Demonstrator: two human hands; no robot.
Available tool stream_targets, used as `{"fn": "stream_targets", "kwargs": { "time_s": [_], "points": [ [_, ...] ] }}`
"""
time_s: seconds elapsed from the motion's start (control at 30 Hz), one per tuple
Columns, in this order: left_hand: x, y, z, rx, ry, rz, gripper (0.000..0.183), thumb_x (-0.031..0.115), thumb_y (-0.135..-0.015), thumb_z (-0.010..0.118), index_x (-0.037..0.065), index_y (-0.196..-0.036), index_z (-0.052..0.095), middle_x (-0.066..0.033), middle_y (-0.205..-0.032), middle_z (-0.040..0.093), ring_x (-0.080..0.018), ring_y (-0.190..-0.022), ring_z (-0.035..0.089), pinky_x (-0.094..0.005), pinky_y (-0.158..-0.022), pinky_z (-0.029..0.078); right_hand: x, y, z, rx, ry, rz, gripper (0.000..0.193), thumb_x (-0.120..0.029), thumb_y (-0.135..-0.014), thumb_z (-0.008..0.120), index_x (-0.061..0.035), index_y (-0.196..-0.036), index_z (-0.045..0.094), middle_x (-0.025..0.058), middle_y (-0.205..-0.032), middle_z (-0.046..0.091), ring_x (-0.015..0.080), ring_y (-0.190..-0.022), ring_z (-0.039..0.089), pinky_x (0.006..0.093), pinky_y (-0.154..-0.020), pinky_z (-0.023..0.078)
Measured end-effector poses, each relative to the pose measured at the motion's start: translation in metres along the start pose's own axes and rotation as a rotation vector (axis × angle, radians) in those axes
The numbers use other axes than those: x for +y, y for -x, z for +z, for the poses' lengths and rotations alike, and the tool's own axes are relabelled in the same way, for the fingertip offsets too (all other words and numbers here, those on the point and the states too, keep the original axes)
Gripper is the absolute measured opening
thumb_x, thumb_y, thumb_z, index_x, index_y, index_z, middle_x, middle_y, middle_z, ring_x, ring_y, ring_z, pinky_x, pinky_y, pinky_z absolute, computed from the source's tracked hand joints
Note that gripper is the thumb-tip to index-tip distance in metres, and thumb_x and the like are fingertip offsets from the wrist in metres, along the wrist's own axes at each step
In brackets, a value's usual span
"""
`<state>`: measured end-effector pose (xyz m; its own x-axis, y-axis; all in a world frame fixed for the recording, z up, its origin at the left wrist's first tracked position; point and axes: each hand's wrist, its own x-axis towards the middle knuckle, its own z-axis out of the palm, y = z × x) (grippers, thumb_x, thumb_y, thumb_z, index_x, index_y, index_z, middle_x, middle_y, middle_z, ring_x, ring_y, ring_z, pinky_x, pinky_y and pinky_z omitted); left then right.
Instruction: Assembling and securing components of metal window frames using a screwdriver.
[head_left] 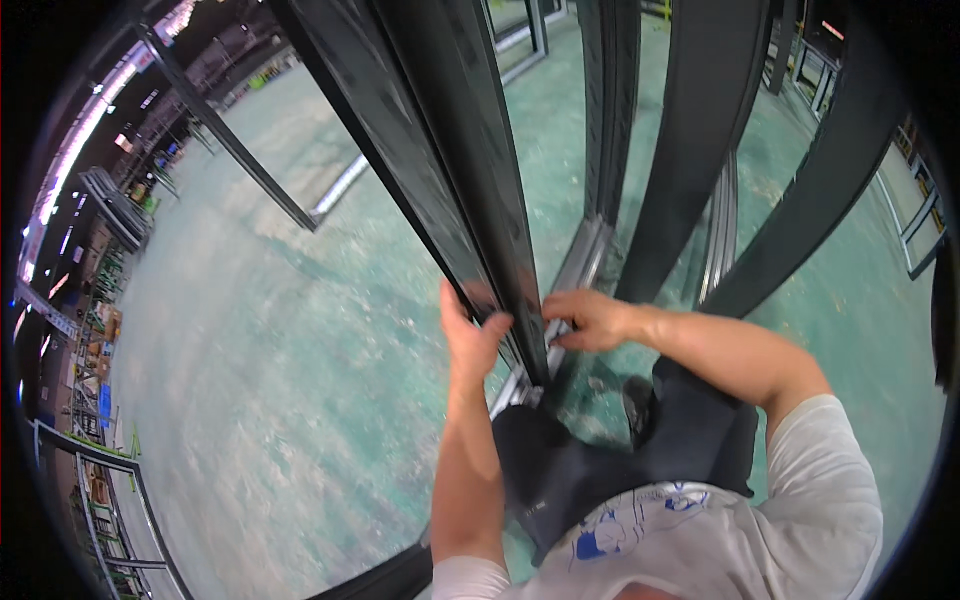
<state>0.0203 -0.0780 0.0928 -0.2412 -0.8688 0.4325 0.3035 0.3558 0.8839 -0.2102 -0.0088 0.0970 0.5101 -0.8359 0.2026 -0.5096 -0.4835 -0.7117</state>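
Dark grey metal makes up the tall grooved post (450, 170) that stands between the person's two hands, running from the upper edge down to a low silver rail near the person's knees. The left hand (470, 335) grasps the post near its lower end, fingers wrapped past its left edge and thumb lying along the near face. On the opposite side, the right hand (592, 320) has its fingers bent and their tips at the post's right edge; whether they pinch some small part or merely touch the metal is hard to make out, so I cannot tell its grip. Just beyond that hand, a silver rail (585, 255) lies along the green floor (300, 400) and meets the foot of another dark post (610, 100). Further right rise two broad dark bars (700, 130), both bent by the lens, with a second silver rail (722, 235) between them. The person's dark trousers (610, 465) and one dark shoe (637, 408) show below the hands. Well apart on the left, a dark angled frame (230, 150) has a corner on the floor, and a rectangular frame (140, 500) stands at the lower left.
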Motion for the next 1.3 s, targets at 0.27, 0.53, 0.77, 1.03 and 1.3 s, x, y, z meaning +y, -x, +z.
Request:
{"fn": "stream_targets", "kwargs": {
  "time_s": [0.27, 0.53, 0.77, 1.03, 1.3],
  "points": [
    [0.013, 0.009, -0.008, -0.012, -0.067, -0.018, 0.059, -0.003, -0.070, 0.077, 0.004, -0.123, 0.050, -0.0043, -0.097, 0.066, -0.0177, -0.091, 0.066, -0.0340, -0.086, 0.054, -0.013, 0.000, -0.020, -0.283, 0.334, -0.072, 0.050, -0.020, -0.092, 0.069, -0.0159, -0.141, 0.059, 0.0149, -0.120, 0.062, 0.0397, -0.098, 0.067, 0.0502, -0.081, 0.055],
    [0.010, 0.003, -0.010, -0.069, -0.046, -0.048, 0.071, -0.005, -0.074, 0.078, 0.003, -0.136, 0.045, -0.0076, -0.108, 0.068, -0.0192, -0.101, 0.068, -0.0362, -0.092, 0.055, -0.003, -0.014, -0.028, -0.387, 0.568, -0.170, 0.051, -0.019, -0.093, 0.064, -0.0213, -0.143, 0.053, 0.0139, -0.109, 0.061, 0.0402, -0.085, 0.067, 0.0534, -0.073, 0.054],
    [0.001, -0.002, -0.014, -0.116, -0.044, -0.044, 0.081, -0.001, -0.076, 0.082, 0.003, -0.146, 0.040, -0.0076, -0.114, 0.067, -0.0204, -0.106, 0.067, -0.0376, -0.095, 0.054, 0.008, -0.019, -0.027, -0.336, 0.507, -0.200, 0.041, -0.016, -0.092, 0.064, -0.0176, -0.132, 0.056, 0.0133, -0.107, 0.060, 0.0403, -0.086, 0.067, 0.0527, -0.071, 0.054],
    [-0.008, 0.006, -0.016, -0.069, 0.045, -0.024, 0.082, -0.002, -0.074, 0.082, 0.004, -0.144, 0.040, -0.0065, -0.107, 0.068, -0.0180, -0.097, 0.068, -0.0337, -0.089, 0.055, 0.010, -0.017, -0.021, -0.306, 0.392, -0.292, 0.035, -0.017, -0.094, 0.065, -0.0137, -0.127, 0.054, 0.0151, -0.110, 0.056, 0.0417, -0.087, 0.066, 0.0530, -0.072, 0.054],
    [-0.022, 0.016, -0.023, -0.035, -0.185, -0.067, 0.086, -0.005, -0.063, 0.082, 0.003, -0.140, 0.044, -0.0006, -0.094, 0.065, -0.0158, -0.086, 0.063, -0.0324, -0.080, 0.052, 0.048, -0.028, -0.009, -0.375, 0.380, -0.413, 0.033, -0.019, -0.088, 0.068, -0.0132, -0.119, 0.060, 0.0125, -0.127, 0.061, 0.0406, -0.084, 0.067, 0.0522, -0.068, 0.055]
  ]
}}
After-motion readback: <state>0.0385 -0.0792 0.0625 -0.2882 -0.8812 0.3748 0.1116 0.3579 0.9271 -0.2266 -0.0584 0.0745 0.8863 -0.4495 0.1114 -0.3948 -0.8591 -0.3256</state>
